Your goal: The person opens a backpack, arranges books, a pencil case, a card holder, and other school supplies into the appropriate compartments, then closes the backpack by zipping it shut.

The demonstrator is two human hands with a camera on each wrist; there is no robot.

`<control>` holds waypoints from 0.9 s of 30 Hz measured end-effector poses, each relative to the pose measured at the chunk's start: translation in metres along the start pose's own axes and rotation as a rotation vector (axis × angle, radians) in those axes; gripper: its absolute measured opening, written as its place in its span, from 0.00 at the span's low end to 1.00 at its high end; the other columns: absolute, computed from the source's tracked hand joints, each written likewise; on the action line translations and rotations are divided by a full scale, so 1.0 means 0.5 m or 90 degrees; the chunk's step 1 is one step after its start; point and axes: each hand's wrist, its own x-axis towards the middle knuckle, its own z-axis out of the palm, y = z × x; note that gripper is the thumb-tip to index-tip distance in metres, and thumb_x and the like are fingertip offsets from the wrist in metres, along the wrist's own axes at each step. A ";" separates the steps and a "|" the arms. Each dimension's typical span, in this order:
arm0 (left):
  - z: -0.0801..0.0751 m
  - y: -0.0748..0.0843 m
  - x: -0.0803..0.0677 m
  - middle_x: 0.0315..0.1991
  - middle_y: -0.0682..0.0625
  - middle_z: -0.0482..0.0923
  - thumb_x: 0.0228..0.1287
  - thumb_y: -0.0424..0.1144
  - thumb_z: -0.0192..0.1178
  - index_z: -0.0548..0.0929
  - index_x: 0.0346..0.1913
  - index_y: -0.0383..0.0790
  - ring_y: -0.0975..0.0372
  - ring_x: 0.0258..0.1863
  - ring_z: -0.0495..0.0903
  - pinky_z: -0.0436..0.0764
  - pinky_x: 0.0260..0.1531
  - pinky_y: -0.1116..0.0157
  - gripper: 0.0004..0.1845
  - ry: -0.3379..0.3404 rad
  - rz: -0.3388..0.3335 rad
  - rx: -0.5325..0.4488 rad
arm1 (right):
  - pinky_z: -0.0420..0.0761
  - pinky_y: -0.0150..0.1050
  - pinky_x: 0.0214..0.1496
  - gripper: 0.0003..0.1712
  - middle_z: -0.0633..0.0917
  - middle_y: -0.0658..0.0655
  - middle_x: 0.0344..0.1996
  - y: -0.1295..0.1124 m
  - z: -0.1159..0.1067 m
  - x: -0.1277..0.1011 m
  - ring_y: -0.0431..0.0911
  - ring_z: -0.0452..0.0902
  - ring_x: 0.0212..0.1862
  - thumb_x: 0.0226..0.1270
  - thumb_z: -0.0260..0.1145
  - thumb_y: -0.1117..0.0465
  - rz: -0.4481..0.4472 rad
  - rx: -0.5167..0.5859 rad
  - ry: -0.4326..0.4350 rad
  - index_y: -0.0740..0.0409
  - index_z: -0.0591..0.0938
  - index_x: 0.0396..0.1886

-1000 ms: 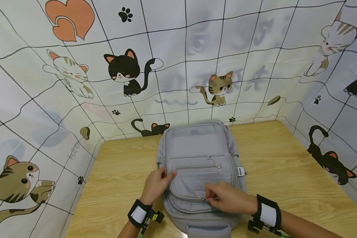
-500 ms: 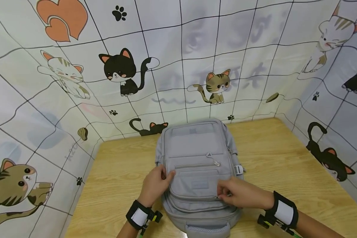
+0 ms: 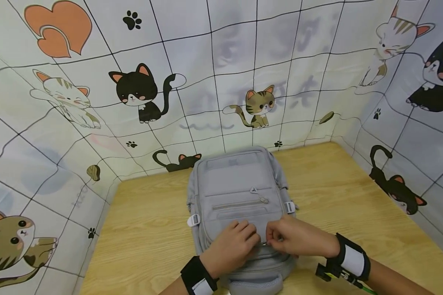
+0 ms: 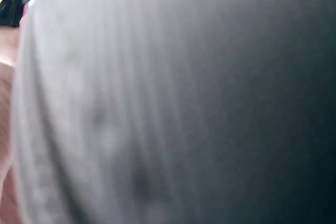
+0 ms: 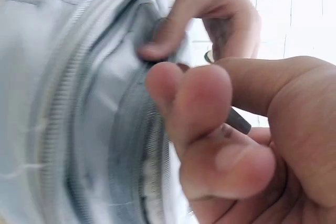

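Observation:
A grey backpack (image 3: 240,176) lies front side up on a wooden table, its carry handle (image 3: 256,285) toward me. My right hand (image 3: 293,235) pinches a zipper pull (image 5: 239,121) on the front pocket, the dark tab peeking out between the fingers. Close to its left, my left hand (image 3: 233,248) bends over the same pocket. In the right wrist view the left thumb (image 5: 156,51) lies at the pocket's edge, the fingers curled on the outer side; motion blurs it. Zipper teeth (image 5: 65,98) of another compartment curve past. Blurred grey fabric (image 4: 157,87) fills the left wrist view.
The table top (image 3: 144,229) extends to both sides of the backpack. A white cloth (image 3: 203,53) with grid lines and printed cats hangs behind and at both sides. White buckles (image 3: 194,220) sit at the backpack's sides.
My right hand slid right along the pocket with the zipper pull, then stayed near there. My left hand left the backpack's left edge and came right and nearer, beside the right hand.

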 end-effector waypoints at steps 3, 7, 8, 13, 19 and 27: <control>0.001 -0.003 -0.005 0.37 0.59 0.78 0.71 0.46 0.72 0.84 0.35 0.52 0.68 0.35 0.74 0.75 0.37 0.70 0.08 0.025 -0.017 -0.027 | 0.75 0.30 0.14 0.05 0.82 0.40 0.19 0.013 -0.001 -0.006 0.26 0.67 0.12 0.77 0.68 0.64 0.019 0.044 -0.004 0.52 0.85 0.36; 0.000 -0.005 -0.008 0.35 0.59 0.79 0.70 0.42 0.72 0.86 0.35 0.51 0.68 0.34 0.75 0.78 0.35 0.71 0.06 0.038 -0.029 -0.068 | 0.77 0.33 0.15 0.05 0.83 0.43 0.19 0.042 -0.016 -0.020 0.27 0.68 0.12 0.79 0.66 0.63 0.016 0.104 -0.017 0.54 0.85 0.38; 0.001 -0.005 -0.008 0.35 0.59 0.79 0.70 0.41 0.72 0.86 0.35 0.51 0.68 0.34 0.76 0.78 0.35 0.71 0.06 0.038 -0.032 -0.076 | 0.77 0.33 0.15 0.06 0.83 0.43 0.20 0.050 -0.020 -0.024 0.27 0.69 0.13 0.79 0.66 0.63 0.006 0.106 -0.018 0.55 0.85 0.38; 0.000 -0.005 -0.014 0.35 0.59 0.79 0.70 0.40 0.73 0.86 0.36 0.50 0.69 0.34 0.76 0.79 0.36 0.72 0.05 0.043 -0.044 -0.118 | 0.77 0.33 0.16 0.06 0.85 0.50 0.22 0.092 -0.046 -0.038 0.28 0.70 0.15 0.81 0.66 0.60 -0.026 0.114 -0.027 0.53 0.85 0.40; 0.002 -0.005 -0.016 0.36 0.58 0.79 0.70 0.39 0.73 0.86 0.37 0.50 0.69 0.34 0.77 0.78 0.37 0.74 0.05 0.045 -0.043 -0.133 | 0.78 0.34 0.18 0.04 0.87 0.52 0.24 0.140 -0.081 -0.047 0.36 0.75 0.17 0.81 0.66 0.61 -0.025 0.099 0.005 0.52 0.85 0.42; 0.007 -0.003 -0.015 0.37 0.59 0.79 0.70 0.40 0.73 0.87 0.38 0.51 0.70 0.35 0.77 0.79 0.39 0.74 0.04 0.045 -0.031 -0.138 | 0.78 0.36 0.20 0.04 0.87 0.50 0.26 0.185 -0.130 -0.026 0.40 0.78 0.19 0.81 0.65 0.60 0.020 0.062 0.048 0.52 0.85 0.45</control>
